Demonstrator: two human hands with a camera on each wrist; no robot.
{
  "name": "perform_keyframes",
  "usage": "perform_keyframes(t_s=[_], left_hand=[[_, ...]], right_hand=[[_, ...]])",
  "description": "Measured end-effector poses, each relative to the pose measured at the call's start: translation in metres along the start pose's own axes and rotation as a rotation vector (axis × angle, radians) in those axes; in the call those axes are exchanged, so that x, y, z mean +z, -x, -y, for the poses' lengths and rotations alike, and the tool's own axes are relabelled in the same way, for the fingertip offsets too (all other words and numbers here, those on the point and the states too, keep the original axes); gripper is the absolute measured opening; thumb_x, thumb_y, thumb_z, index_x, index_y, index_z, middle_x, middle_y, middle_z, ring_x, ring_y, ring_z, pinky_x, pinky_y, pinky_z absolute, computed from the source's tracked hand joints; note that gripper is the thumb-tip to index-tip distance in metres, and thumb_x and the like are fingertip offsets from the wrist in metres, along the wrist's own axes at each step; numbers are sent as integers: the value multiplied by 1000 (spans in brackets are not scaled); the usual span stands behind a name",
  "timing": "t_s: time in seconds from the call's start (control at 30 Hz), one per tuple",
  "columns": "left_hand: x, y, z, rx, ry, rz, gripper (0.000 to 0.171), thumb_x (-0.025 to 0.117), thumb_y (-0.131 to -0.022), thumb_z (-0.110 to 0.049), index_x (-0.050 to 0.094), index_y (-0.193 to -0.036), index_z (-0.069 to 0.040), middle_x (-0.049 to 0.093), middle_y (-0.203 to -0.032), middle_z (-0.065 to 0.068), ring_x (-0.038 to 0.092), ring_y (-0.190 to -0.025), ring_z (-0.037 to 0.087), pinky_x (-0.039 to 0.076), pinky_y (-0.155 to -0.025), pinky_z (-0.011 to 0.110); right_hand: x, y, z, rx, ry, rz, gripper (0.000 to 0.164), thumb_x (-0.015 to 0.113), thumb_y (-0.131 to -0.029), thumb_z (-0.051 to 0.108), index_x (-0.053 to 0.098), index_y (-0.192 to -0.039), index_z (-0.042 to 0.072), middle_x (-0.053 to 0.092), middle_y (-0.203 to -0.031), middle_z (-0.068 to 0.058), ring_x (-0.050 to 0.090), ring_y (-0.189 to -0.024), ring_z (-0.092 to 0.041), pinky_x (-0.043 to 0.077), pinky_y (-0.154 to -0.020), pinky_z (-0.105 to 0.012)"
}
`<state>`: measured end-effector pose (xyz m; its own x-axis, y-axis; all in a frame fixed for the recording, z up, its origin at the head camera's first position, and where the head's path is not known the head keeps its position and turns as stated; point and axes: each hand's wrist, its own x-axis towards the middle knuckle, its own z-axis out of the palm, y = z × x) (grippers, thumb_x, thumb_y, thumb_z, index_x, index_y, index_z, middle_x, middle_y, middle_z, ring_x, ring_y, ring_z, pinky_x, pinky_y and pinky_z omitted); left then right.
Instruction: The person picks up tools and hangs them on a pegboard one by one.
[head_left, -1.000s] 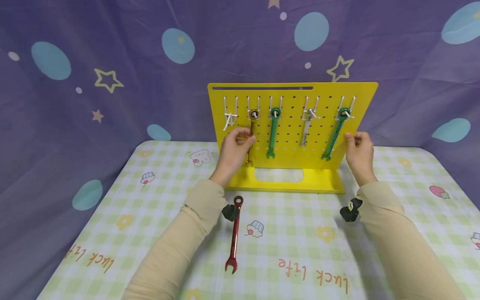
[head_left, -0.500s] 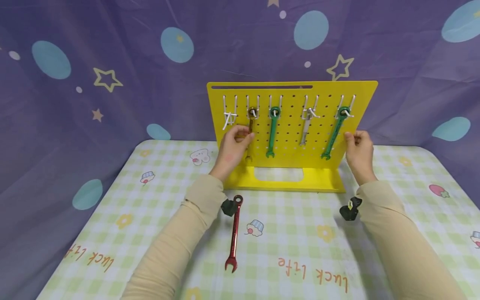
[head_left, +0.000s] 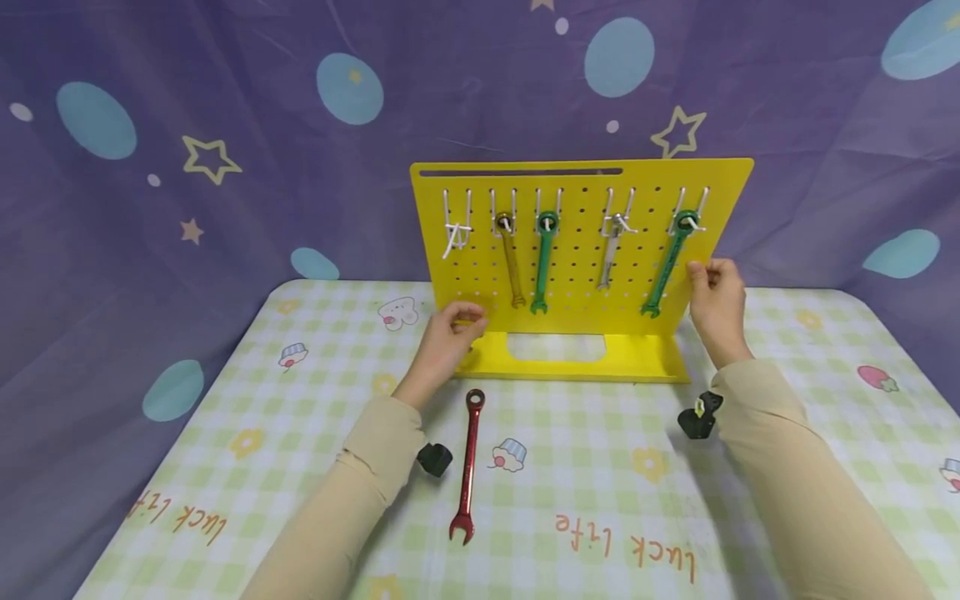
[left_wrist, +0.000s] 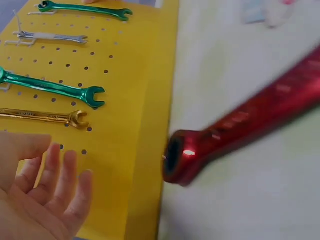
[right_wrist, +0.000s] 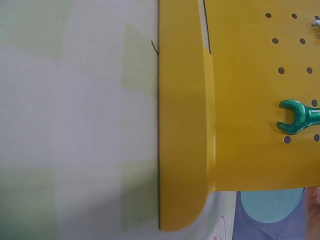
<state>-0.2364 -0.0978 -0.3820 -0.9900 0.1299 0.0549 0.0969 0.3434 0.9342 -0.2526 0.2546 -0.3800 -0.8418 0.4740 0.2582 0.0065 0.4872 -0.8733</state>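
Note:
A yellow pegboard stand (head_left: pixel 577 308) stands upright on the table, with wrenches hung from its white hooks. My left hand (head_left: pixel 450 337) is in front of its lower left part, fingers loosely bent and holding nothing, as the left wrist view also shows. Just above and to the right of that hand hangs a gold wrench (head_left: pixel 512 267). My right hand (head_left: pixel 718 308) pinches the board's right edge, thumb in front, its other fingers partly hidden. Close to that thumb hangs a green wrench (head_left: pixel 670 265). A red wrench (head_left: pixel 469 467) lies on the table beside my left wrist.
Another green wrench (head_left: pixel 544 265) and a small silver wrench (head_left: pixel 611 257) hang between the others. The leftmost hook (head_left: pixel 456 237) bears no wrench. A checked cloth (head_left: pixel 585 467) covers the table, and a purple curtain (head_left: pixel 480 92) hangs behind.
My left hand has let go of the gold wrench and moved down and left. The gold wrench now hangs with its lower end swung to the right. My right hand stays at the board's edge.

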Motion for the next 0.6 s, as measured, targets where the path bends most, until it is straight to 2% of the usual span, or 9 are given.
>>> perform_keyframes(t_s=[0.1, 0.3, 0.53, 0.6], left_hand=[[-4, 14, 6, -21, -49, 42, 25, 61, -99, -11, 61, -122, 0, 63, -115, 16, 62, -99, 28, 53, -80, 36], [-10, 51, 9, -55, -284, 121, 22, 63, -98, -20, 63, -119, -12, 65, -118, 3, 61, -106, 23, 50, -89, 41], [-15, 83, 10, -99, -385, 170, 16, 67, -96, -23, 67, -111, -17, 67, -102, -6, 61, -89, 13, 49, -76, 34], [-15, 90, 11, -108, -410, 189, 16, 69, -94, -23, 67, -109, -16, 67, -99, -6, 60, -85, 12, 48, -77, 34]], right_hand=[[1, 0, -1, -9, -10, -16, 40, 49, -103, 30, 50, -111, -9, 55, -96, -10, 43, -74, 4, 39, -73, -17], [0, 1, 0, -7, -11, -12, 39, 49, -104, 29, 50, -110, -9, 54, -95, -10, 43, -74, 3, 39, -72, -17], [0, 0, 1, -1, -3, -10, 39, 49, -104, 29, 50, -112, -9, 55, -97, -11, 43, -74, 3, 39, -72, -17], [0, 0, 1, 1, -2, -8, 39, 49, -104, 29, 50, -112, -9, 55, -98, -12, 43, -74, 3, 39, -72, -17]])
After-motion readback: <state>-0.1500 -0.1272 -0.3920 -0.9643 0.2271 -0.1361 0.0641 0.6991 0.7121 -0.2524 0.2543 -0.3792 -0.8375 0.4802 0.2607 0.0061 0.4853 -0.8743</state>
